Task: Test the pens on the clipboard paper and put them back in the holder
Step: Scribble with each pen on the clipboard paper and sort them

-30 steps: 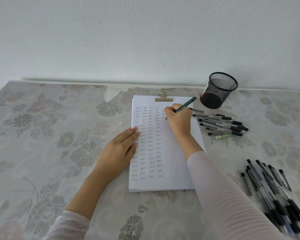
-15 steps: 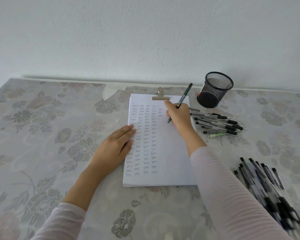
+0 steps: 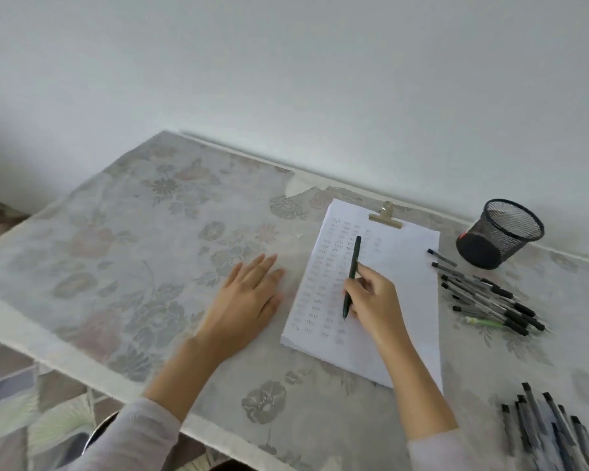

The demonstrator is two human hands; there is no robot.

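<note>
Floral-cloth table [image 3: 123, 253]; clipboard paper [image 3: 405, 277] right of centre, tally marks down its left columns. Black mesh pen holder [image 3: 500, 232] far right, loose pens [image 3: 490, 300] fanned just near of it. Left hand [image 3: 249, 300] flat and open on cloth, left of the paper. Right hand [image 3: 374, 297] pinches dark pen [image 3: 351, 277]: long axis near-far, tip down at near end on the paper, cap end sticking out past the fingers toward the wall.

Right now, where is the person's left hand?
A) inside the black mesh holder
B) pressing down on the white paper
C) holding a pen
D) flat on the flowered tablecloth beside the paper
D: the left hand lies open on the flowered tablecloth, left of the white clipboard paper.
</note>
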